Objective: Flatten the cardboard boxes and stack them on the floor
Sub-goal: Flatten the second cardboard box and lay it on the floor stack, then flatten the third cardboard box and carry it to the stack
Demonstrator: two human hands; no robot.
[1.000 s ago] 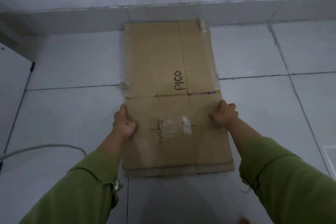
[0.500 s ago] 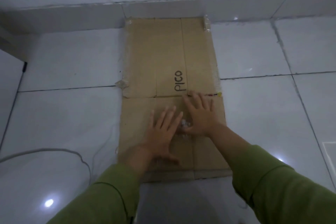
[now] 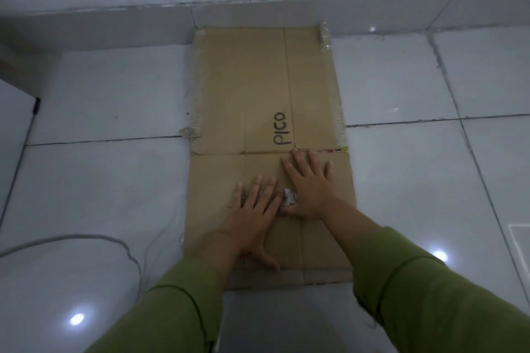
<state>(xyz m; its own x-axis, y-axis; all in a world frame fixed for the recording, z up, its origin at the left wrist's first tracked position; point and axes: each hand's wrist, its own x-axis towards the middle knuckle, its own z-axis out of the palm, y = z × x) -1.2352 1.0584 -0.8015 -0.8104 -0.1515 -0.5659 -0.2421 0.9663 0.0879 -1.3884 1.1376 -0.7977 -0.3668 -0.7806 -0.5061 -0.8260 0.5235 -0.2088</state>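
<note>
Cable (image 3: 71, 238) curls on floor (image 3: 100, 180) at left, apart from work. Flattened cardboard box (image 3: 266, 89) lies on floor, far edge against wall base. My left hand (image 3: 252, 218) and right hand (image 3: 308, 183) spread flat, gripping nothing, press near half so creases stay down; crumpled tape (image 3: 290, 197) between them.

head | looks steeply down, forward | close over floor (image 3: 114, 180)

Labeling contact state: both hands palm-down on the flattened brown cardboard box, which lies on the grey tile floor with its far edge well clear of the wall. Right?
One error: the head view shows the flattened brown cardboard box with its far edge against the wall base, not clear of it. Left hand and right hand are palm-down on it, on the grey tile floor.
</note>
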